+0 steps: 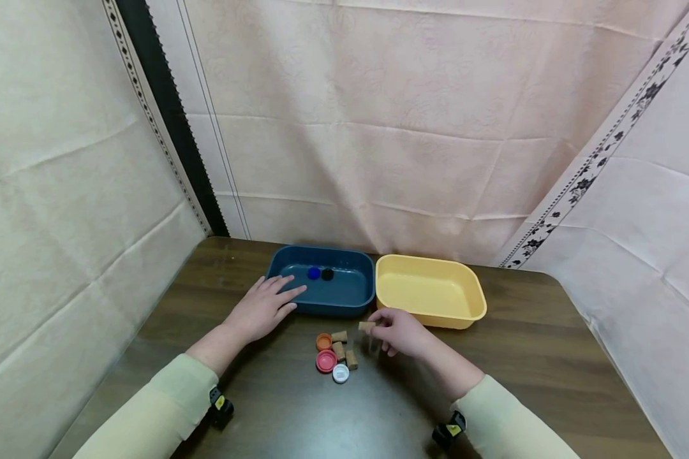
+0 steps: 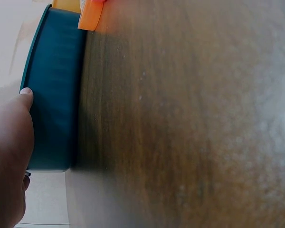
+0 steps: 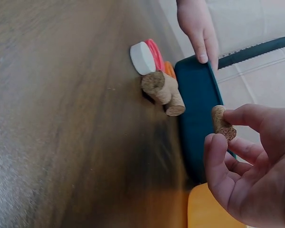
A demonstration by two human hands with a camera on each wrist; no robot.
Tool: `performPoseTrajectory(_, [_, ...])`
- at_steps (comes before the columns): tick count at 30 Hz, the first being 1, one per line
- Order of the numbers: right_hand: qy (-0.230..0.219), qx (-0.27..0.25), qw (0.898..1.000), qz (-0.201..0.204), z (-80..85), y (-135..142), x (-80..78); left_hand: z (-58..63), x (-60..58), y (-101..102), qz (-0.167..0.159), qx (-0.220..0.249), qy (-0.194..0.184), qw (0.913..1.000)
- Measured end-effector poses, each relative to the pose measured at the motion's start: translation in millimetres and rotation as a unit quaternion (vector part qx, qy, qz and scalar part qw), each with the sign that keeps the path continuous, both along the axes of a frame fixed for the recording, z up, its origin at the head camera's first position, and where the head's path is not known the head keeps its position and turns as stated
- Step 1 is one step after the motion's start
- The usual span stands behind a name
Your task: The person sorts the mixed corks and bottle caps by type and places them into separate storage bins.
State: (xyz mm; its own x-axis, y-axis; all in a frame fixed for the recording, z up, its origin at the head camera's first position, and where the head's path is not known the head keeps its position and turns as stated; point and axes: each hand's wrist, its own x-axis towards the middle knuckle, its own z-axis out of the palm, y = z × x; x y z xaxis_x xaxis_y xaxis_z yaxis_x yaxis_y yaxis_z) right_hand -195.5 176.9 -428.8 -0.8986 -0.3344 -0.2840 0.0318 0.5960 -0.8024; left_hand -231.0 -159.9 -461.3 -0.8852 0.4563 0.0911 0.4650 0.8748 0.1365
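Note:
My right hand (image 1: 399,331) pinches a cork (image 3: 222,122) between thumb and fingers, above the table just in front of the yellow tub (image 1: 430,320). Over the near left corner of the blue tub (image 1: 334,310), my left hand (image 1: 264,308) lies with its fingers straight, the thumb touching the rim. A blue cap (image 1: 314,273) and a black cap (image 1: 327,274) lie in the blue tub. On the table between the hands sit more corks (image 1: 339,350), an orange cap (image 1: 323,342), a red cap (image 1: 326,361) and a white cap (image 1: 340,373).
The two tubs stand side by side at the back of the brown wooden table (image 1: 287,408). A pale cloth (image 1: 413,127) hangs behind and on both sides of the table.

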Motion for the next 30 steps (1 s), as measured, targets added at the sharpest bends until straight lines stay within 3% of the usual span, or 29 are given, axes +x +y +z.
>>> performPoseTrajectory(20, [-0.041, -0.047, 0.995, -0.075, 33.7, 24.3, -22.8, -1.1, 1.3, -1.8, -0.001, 0.006, -0.005, 1.0])
performPoseTrajectory(30, [-0.073, -0.091, 0.99, -0.079, 44.4, 37.1, -42.7, -0.4, -0.7, -0.1, 0.0, -0.01, -0.009, 0.9999])
